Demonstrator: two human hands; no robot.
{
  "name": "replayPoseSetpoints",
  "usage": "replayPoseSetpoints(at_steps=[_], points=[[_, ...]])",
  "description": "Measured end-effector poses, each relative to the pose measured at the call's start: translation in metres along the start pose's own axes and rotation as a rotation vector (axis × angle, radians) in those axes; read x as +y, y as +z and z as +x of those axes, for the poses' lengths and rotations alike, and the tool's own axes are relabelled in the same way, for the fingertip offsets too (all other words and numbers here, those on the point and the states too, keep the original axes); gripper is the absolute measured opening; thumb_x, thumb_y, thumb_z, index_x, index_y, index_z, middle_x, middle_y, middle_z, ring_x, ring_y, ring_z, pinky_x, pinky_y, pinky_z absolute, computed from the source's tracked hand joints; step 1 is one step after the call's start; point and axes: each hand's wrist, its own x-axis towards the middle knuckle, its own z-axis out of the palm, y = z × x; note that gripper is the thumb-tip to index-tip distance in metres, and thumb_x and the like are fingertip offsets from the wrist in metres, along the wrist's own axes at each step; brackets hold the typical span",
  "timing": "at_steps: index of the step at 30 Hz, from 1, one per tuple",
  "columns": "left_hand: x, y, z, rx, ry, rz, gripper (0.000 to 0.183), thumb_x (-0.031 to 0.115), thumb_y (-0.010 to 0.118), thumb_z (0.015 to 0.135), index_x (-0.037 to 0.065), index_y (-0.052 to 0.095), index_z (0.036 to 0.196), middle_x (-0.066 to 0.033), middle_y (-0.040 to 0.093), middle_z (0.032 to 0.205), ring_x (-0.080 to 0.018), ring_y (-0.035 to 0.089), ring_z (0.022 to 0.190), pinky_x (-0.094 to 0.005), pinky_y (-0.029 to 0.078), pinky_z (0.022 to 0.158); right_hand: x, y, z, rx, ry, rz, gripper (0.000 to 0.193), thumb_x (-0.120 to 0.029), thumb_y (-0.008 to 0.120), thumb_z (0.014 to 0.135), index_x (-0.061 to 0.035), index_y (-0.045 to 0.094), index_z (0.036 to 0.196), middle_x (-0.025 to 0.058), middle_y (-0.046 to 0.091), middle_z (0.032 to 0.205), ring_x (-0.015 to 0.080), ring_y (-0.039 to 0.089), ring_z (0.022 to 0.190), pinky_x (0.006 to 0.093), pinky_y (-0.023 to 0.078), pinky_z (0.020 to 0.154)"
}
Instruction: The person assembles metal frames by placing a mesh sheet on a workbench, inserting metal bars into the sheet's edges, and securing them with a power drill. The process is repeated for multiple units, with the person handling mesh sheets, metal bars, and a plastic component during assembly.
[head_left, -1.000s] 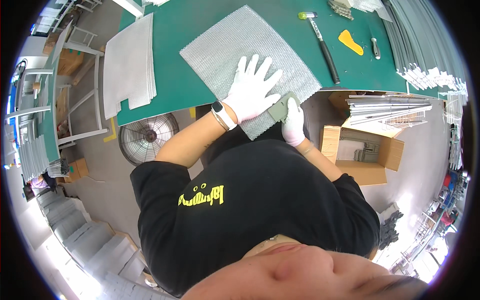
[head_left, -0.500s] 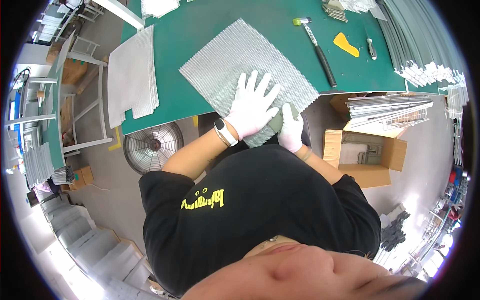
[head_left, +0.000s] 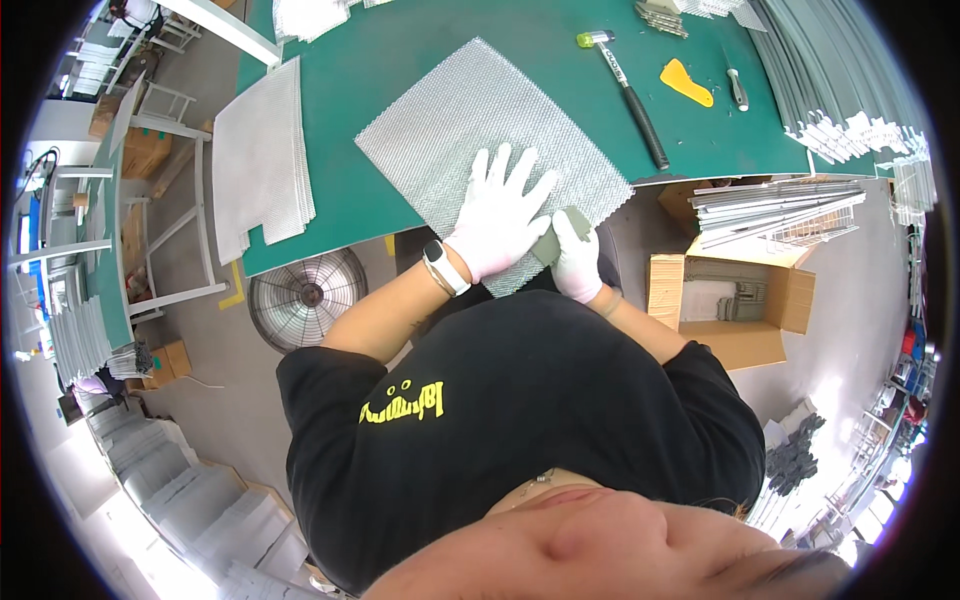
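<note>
A silvery metal mesh sheet (head_left: 475, 100) lies turned cornerwise on the green table (head_left: 390, 45), its near corner hanging over the front edge toward my body. My left hand (head_left: 503, 212), in a white glove, rests flat on the mesh with its fingers spread. In a white glove too, my right hand (head_left: 577, 262) grips a flat grey-green pad (head_left: 546, 248) at the sheet's near right edge. The thumb lies on top of the pad; the other fingers are hidden beneath. I cannot make out exactly what kind of pad it is.
A mallet (head_left: 632, 100), a yellow scraper (head_left: 686, 83) and a screwdriver (head_left: 737, 90) lie to the right. More mesh sheets (head_left: 262, 150) are stacked at the left edge. Grey strips (head_left: 830, 80) fill the far right. Below stand a floor fan (head_left: 308, 298) and an open carton (head_left: 735, 345).
The whole view has shifted slightly. My left hand stays flat on the mesh, and my right hand keeps hold of the pad in almost the same place.
</note>
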Motion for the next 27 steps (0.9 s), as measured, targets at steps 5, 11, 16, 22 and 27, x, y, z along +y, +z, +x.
replayPoseSetpoints(at_steps=[5, 11, 16, 22, 27], points=[[0.005, 0.002, -0.003, -0.001, -0.001, 0.006, 0.059, 0.038, 0.059, 0.088, 0.013, 0.051, 0.142, -0.0231, 0.041, 0.148, -0.0484, 0.034, 0.137, -0.0625, 0.019, 0.115, -0.013, -0.003, -0.004, -0.018, 0.043, -0.084, 0.012, -0.015, 0.06, 0.098, -0.0035, 0.063, 0.097, 0.0002, 0.063, 0.089, 0.008, 0.058, 0.08, 0.0268, 0.048, 0.071], [0.007, 0.0, -0.003, -0.001, 0.0, 0.018, 0.058, 0.035, 0.058, 0.088, 0.013, 0.051, 0.142, -0.023, 0.043, 0.147, -0.048, 0.036, 0.135, -0.0624, 0.021, 0.114, 0.001, 0.001, 0.0, 0.065, 0.074, 0.13, 0.019, -0.025, 0.055, 0.101, -0.0069, 0.062, 0.099, -0.0003, 0.062, 0.09, 0.0087, 0.058, 0.08, 0.0271, 0.049, 0.072], [-0.02, -0.004, 0.009, -0.01, 0.065, 0.047, 0.057, 0.034, 0.058, 0.088, 0.013, 0.052, 0.141, -0.0216, 0.045, 0.145, -0.0459, 0.038, 0.135, -0.0617, 0.023, 0.113, 0.014, 0.01, 0.021, 0.022, 0.225, 0.111, 0.027, -0.032, 0.055, 0.101, -0.0061, 0.062, 0.109, 0.0031, 0.063, 0.09, 0.0114, 0.059, 0.075, 0.027, 0.051, 0.068], [-0.082, -0.027, 0.05, 0.01, 0.374, 0.157, 0.052, 0.03, 0.058, 0.088, 0.012, 0.055, 0.137, -0.0146, 0.049, 0.142, -0.037, 0.042, 0.134, -0.0584, 0.023, 0.115, -0.052, -0.01, 0.035, -1.032, 0.44, -0.736, 0.038, -0.024, 0.059, 0.095, 0.0013, 0.061, 0.123, 0.0052, 0.065, 0.08, 0.0101, 0.056, 0.068, 0.0275, 0.048, 0.063], [-0.036, -0.038, 0.029, 0.019, 0.277, -0.168, 0.052, 0.026, 0.064, 0.083, 0.006, 0.058, 0.13, -0.0182, 0.052, 0.136, -0.0399, 0.043, 0.13, -0.0556, 0.026, 0.114, -0.06, -0.246, 0.031, -0.325, 0.472, 0.041, 0.046, -0.025, 0.06, 0.092, -0.001, 0.057, 0.13, 0.0027, 0.061, 0.087, 0.0102, 0.055, 0.073, 0.0272, 0.048, 0.066]])
